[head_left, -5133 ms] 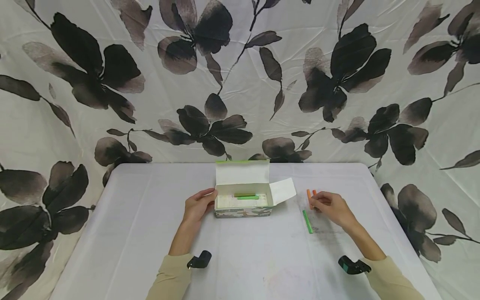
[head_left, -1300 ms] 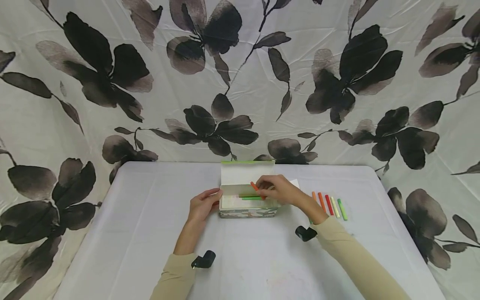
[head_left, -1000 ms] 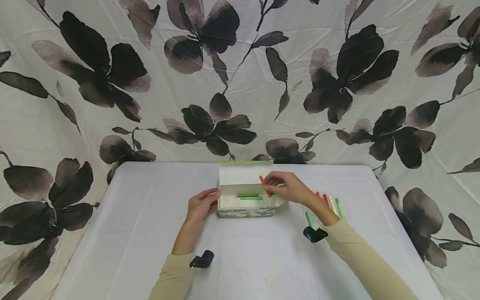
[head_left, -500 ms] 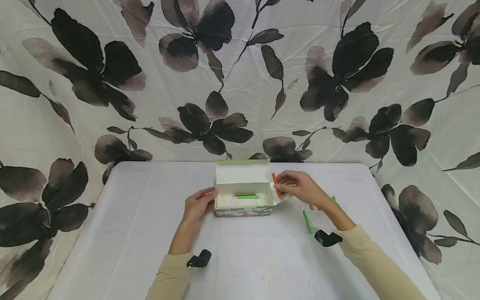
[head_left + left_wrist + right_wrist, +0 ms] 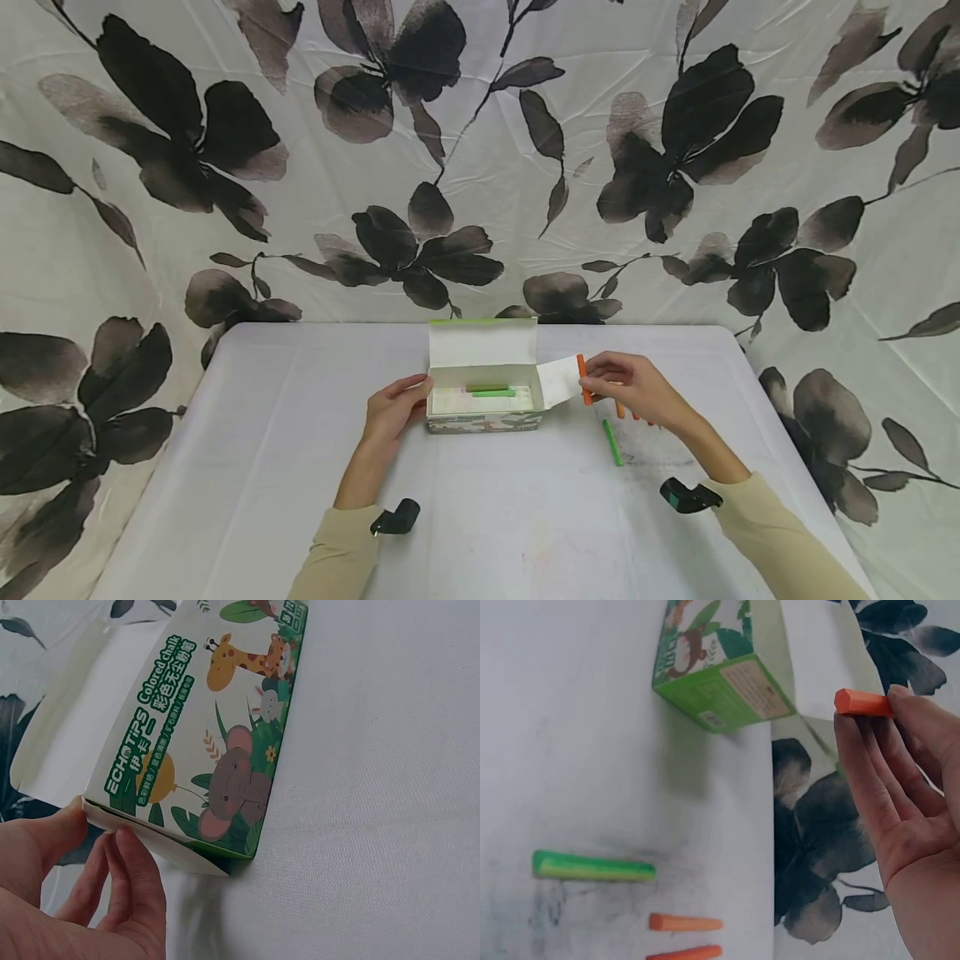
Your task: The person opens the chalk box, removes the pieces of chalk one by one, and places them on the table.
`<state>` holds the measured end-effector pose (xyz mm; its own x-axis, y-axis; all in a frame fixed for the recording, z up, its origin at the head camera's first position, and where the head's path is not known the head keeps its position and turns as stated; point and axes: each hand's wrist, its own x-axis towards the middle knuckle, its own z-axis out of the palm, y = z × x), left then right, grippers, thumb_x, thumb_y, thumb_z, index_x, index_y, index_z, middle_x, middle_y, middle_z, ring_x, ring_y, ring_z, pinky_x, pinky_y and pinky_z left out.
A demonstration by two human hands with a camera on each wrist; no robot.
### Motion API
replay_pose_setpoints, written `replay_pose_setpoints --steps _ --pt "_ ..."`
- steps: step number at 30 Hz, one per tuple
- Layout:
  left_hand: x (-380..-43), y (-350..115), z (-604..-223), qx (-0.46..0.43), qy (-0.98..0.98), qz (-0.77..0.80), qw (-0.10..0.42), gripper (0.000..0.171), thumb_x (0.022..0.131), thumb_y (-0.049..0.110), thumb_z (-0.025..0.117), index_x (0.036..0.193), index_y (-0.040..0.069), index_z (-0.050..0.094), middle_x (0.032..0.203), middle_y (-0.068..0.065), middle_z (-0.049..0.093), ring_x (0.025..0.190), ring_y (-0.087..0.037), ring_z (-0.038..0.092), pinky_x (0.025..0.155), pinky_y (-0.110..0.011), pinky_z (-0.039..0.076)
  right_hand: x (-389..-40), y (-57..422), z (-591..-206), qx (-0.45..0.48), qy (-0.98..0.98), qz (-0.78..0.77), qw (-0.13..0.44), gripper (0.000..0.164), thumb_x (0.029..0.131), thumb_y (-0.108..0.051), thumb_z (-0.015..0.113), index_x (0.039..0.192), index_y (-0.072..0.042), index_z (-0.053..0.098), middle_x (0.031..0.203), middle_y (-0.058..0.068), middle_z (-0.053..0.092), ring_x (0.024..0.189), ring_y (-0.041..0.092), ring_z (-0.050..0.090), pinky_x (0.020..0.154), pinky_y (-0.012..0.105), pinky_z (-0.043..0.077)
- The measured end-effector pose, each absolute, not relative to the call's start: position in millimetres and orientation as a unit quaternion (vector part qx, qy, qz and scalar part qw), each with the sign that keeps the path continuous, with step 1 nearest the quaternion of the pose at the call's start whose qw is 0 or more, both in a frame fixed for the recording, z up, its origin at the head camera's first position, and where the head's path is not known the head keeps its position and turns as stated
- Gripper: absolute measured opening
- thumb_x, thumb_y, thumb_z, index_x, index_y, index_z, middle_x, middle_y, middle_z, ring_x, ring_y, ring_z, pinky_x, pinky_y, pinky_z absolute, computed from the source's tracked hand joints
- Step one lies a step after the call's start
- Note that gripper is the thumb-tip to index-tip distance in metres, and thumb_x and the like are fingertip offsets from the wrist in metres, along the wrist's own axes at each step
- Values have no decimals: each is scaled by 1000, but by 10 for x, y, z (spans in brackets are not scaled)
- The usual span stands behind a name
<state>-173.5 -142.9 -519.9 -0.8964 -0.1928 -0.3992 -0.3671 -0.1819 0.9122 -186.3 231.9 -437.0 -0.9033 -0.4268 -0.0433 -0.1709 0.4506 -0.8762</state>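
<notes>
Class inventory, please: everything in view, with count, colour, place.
Table: 1, white, foreground
Floral backdrop: 1, dark-flowered white, behind
Colored chalk box: 1, white and green, open on table
Boxed chalk sticks: 2, green, inside
Loose chalk stick: 1, green, on table
Other loose chalk: at least 3, orange-to-red, on table
Held chalk stick: 1, orange, in right hand
Wrist cameras: 2, black, at wrists
Sleeves: 2, beige, on arms
Left hand: 1, bare, gripping box
Right hand: 1, bare, pinching stick

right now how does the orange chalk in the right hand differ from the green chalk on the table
The orange chalk is pinched in the right hand; the green chalk lies on the white tabletop. The fingers partly hide the orange chalk, while the green chalk shows whole. Both are slim sticks.
</notes>
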Motion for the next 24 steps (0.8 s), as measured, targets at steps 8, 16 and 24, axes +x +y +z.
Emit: replay_pose_setpoints --steps 8,16,24 --pt "-1751 -1407 -5179 -236 648 721 66 49 76 32 80 116 7 65 103 -9 68 85 -18 65 74 -24 54 -1753 2532 -4472 -152 853 -486 117 30 88 -35 68 110 -16 63 93 1 69 84 21 66 64 35 52" --pt "-1776 -1410 -5200 -245 642 723 73 49 76 33 80 116 9 65 110 -12 67 92 -21 65 77 -26 54 -1602 2716 -4602 -123 846 -505 117 35 87 -29 70 112 -6 61 100 9 68 90 21 67 77 31 55" --pt "-1735 -1383 -5130 -240 646 722 63 45 80 27 78 117 5 65 112 -16 66 91 -24 65 75 -26 54 -1491 2915 -4866 -82 847 -507 136 48 86 -31 71 117 3 58 107 13 65 94 17 66 77 26 54"
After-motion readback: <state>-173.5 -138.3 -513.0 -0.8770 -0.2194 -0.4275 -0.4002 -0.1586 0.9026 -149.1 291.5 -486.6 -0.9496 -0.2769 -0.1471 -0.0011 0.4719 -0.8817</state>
